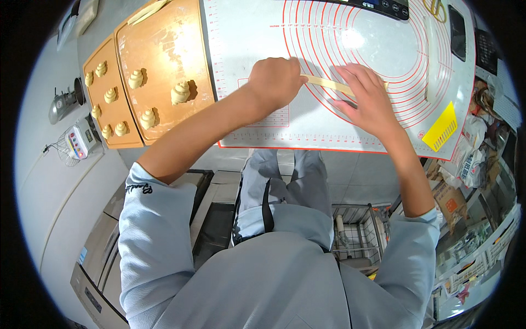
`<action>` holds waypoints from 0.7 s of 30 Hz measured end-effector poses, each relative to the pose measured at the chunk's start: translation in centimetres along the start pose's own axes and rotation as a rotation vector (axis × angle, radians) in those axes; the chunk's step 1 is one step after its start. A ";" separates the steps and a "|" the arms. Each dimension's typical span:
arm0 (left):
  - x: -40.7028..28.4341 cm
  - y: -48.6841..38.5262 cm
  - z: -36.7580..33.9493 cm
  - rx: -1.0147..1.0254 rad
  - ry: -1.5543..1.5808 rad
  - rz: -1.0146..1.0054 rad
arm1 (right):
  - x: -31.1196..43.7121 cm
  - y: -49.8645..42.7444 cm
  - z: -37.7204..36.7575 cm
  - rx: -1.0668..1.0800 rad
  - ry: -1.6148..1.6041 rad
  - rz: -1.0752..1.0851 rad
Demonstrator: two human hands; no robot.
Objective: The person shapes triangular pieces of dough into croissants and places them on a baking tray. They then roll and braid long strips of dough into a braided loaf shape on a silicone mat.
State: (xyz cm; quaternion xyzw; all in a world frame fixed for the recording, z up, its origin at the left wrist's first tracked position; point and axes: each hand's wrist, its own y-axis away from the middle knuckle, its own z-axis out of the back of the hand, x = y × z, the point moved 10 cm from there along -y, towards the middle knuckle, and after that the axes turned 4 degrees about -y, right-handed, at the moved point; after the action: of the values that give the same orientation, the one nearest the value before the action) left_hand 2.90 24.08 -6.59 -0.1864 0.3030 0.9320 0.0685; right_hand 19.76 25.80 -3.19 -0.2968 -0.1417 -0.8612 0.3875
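A narrow pale strip of dough point(327, 83) stretches between my hands, just over the white silicone baking mat point(243, 37) with red rings and scales. My left hand point(273, 84) is closed in a fist around the strip's left end, its thumb towards the strip. Held flat, my right hand point(367, 96) covers the strip's other part, thumb spread from the fingers; a small tip of dough shows beyond it. How firmly the palm touches the strip is hidden. Coiled dough rolls point(180, 93) stand on a larger orange board point(164, 53) to the left.
A smaller orange board point(109, 78) bears several more rolls. Long dough strips point(147, 11) lie at the larger board's far edge. On the mat are a yellow scraper point(440, 127), a black digital scale point(380, 6), scissors point(435, 9) and a phone point(457, 33). A wire basket point(357, 230) stands below.
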 end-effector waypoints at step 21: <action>4.0 4.7 1.0 0.534 0.708 -0.063 | -1.6 3.6 1.4 0.605 -0.894 -0.601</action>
State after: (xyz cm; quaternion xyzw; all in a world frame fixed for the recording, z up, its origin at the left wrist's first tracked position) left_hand -2.24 20.93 -4.85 -0.4789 0.5321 0.6974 0.0344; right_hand 23.82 25.02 -3.06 -0.4533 -0.6058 -0.6465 0.0980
